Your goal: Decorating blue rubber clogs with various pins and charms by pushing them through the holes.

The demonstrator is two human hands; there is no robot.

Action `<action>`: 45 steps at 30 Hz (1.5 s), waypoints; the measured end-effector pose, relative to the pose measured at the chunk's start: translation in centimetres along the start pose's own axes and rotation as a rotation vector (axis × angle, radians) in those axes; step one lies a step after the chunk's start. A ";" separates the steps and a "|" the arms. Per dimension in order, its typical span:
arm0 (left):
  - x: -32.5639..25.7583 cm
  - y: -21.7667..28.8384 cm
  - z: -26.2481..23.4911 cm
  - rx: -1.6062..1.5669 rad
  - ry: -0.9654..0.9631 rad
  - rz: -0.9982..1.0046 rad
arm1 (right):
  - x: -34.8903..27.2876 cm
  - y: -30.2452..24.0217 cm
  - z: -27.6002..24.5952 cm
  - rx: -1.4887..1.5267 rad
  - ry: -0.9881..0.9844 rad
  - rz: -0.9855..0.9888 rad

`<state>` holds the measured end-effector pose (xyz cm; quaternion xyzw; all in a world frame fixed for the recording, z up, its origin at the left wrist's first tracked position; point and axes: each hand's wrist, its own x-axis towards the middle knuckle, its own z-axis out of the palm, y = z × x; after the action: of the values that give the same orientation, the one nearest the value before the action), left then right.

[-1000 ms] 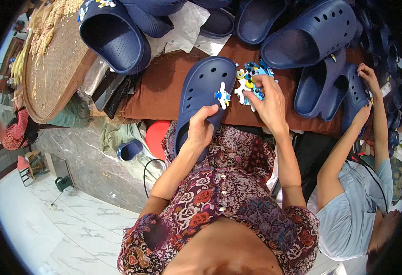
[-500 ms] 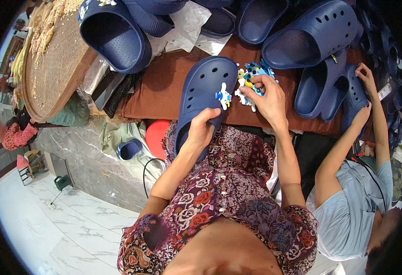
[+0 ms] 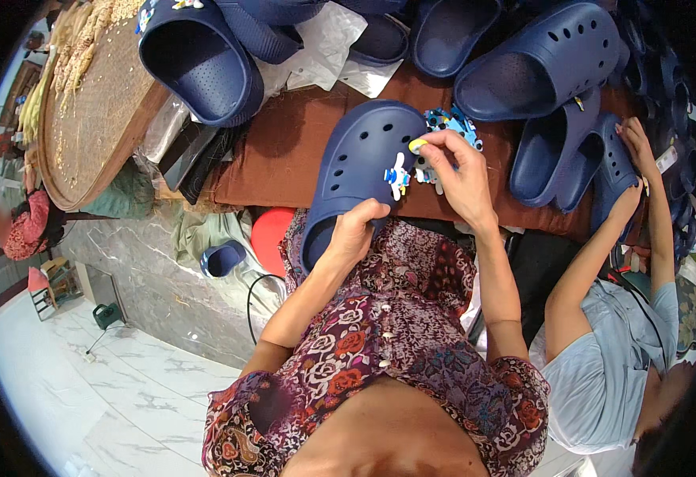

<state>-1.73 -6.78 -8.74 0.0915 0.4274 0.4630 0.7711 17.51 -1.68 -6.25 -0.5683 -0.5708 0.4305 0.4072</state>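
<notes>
My left hand grips a navy blue clog by the side of its foot opening, thumb on top. The clog's upper has several round holes, and a white and blue character charm sits on its right side. Between the thumb and forefinger of my right hand is a small yellow and white shoe charm, held just right of the clog's toe. Behind those fingers lies a pile of blue, white and black charms, partly hidden by my hand.
More navy clogs stand along the back of the brown-covered table. At the right a co-worker's hands hold another clog. A round woven tray leans at the left, and a red stool is below the table edge.
My right hand has lifted the yellow and white charm from the pile and brought it left toward the clog. The clog has shifted slightly right and turned a little.
</notes>
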 end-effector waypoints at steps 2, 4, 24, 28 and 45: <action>-0.6 -0.1 0.6 0.028 -0.002 0.038 | 0.0 -0.1 -0.1 -0.018 -0.017 0.037; -1.5 0.2 1.5 0.108 0.014 0.046 | 0.0 -0.1 -0.1 -0.035 -0.036 0.074; -3.6 -0.5 1.4 0.678 -0.037 0.180 | -1.6 1.3 0.4 0.076 0.023 0.052; -3.9 -0.4 0.6 0.514 -0.031 0.072 | -1.6 1.9 0.1 0.216 0.001 0.083; -4.9 0.5 0.7 0.777 -0.014 0.041 | -2.5 -0.3 1.5 0.075 0.135 -0.065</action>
<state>-2.49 -10.24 -5.22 0.3885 0.5636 0.2813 0.6726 16.00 -4.24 -6.33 -0.5616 -0.5438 0.3987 0.4795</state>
